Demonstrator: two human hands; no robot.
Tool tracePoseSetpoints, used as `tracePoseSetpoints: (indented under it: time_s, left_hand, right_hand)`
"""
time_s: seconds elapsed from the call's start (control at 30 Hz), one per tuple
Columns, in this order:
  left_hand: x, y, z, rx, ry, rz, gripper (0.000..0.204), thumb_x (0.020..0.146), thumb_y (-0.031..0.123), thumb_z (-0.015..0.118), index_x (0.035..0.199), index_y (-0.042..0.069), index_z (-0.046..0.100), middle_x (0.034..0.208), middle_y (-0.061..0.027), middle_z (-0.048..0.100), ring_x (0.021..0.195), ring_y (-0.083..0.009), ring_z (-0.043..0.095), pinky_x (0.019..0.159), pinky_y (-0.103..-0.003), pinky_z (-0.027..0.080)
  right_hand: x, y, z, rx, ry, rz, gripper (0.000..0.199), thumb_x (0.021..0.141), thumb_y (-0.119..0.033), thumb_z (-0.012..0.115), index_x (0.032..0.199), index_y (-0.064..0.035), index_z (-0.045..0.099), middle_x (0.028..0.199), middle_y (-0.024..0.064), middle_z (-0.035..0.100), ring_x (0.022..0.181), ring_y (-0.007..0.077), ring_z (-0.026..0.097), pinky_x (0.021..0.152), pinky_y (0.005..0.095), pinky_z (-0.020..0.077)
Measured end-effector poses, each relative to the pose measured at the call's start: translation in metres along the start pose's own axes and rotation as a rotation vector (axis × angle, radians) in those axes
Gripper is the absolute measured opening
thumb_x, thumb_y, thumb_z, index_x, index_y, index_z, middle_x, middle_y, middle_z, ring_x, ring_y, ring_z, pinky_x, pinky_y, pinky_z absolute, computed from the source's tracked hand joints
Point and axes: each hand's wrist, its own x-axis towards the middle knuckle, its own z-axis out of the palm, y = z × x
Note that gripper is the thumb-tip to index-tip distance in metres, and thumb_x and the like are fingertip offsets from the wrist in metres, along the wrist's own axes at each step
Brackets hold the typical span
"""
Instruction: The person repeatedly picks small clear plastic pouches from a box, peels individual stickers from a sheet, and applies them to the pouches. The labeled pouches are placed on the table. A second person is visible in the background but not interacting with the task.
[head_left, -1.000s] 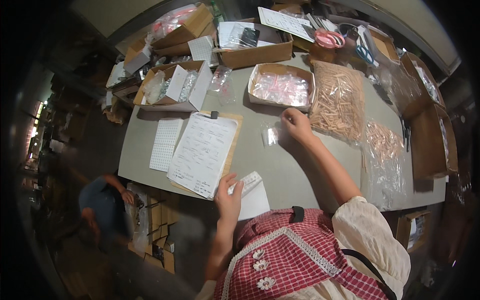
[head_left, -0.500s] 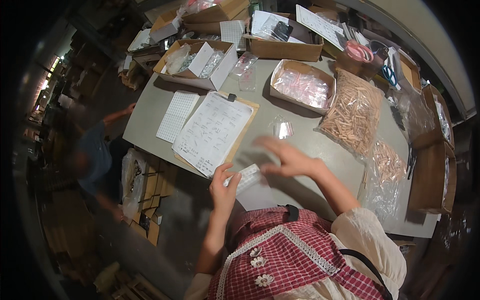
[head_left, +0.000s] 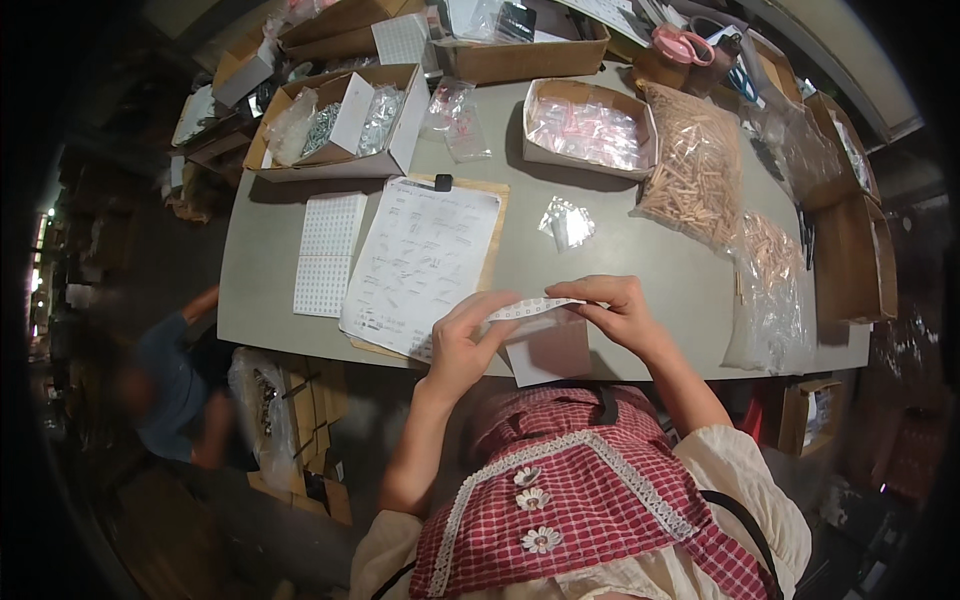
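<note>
Between my two hands a narrow white strip of sticker sheet (head_left: 535, 308), printed with rows of small marks, is held bent above the table's front edge. My left hand (head_left: 463, 340) is closed on its left end, fingers and thumb pinching it. The right end is pinched by my right hand (head_left: 618, 308), with the fingers bent. Below the strip, a plain white card or sheet (head_left: 553, 357) sticks out over the table edge; what holds it there is hidden. Beyond my hands lie a few small clear plastic bags (head_left: 568, 224).
Left of my hands lie a clipboard with a handwritten sheet (head_left: 420, 260) and another printed sheet (head_left: 327, 250). Boxes of bagged hardware (head_left: 335, 120) and bags (head_left: 588, 130) stand behind. Bags of wooden dowels (head_left: 692, 160) lie right. Another person (head_left: 185, 380) is at the far left.
My right hand has come onto the strip's right end, and both hands now hold it, raised and turned lengthwise to the table edge. The view has shifted slightly.
</note>
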Motion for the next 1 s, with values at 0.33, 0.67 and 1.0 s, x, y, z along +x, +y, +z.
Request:
tracePoseSetpoints:
  time_s: [0.33, 0.67, 1.0]
  left_hand:
    - [0.0, -0.038, -0.031, -0.348, -0.18, -0.228, 0.024, 0.096, 0.001, 0.069, 0.118, -0.003, 0.076, 0.106, -0.0079, 0.078, 0.093, -0.0094, 0.07, 0.082, -0.023, 0.056]
    - [0.015, -0.049, -0.014, -0.491, -0.259, -0.367, 0.025, 0.097, 0.006, 0.068, 0.119, -0.004, 0.075, 0.105, -0.0073, 0.077, 0.094, -0.009, 0.067, 0.083, -0.023, 0.054]
    - [0.024, -0.022, 0.03, -0.156, -0.202, -0.216, 0.023, 0.094, 0.007, 0.073, 0.115, 0.0, 0.076, 0.103, -0.0057, 0.077, 0.094, -0.0099, 0.068, 0.083, -0.025, 0.055]
  right_hand:
    - [0.007, -0.016, 0.037, 0.47, 0.022, 0.428, 0.028, 0.096, -0.011, 0.07, 0.121, -0.0007, 0.076, 0.108, 0.0085, 0.078, 0.096, 0.0132, 0.07, 0.089, 0.0275, 0.0547]
    - [-0.008, 0.039, 0.034, 0.615, 0.005, 0.404, 0.03, 0.089, -0.002, 0.066, 0.116, 0.0034, 0.077, 0.112, 0.016, 0.077, 0.104, 0.0183, 0.071, 0.096, 0.03, 0.0541]
    - [-0.012, 0.016, 0.011, 0.366, 0.043, 0.311, 0.029, 0.093, -0.014, 0.077, 0.117, 0.0016, 0.072, 0.096, 0.0031, 0.072, 0.095, 0.011, 0.066, 0.085, 0.0274, 0.0545]
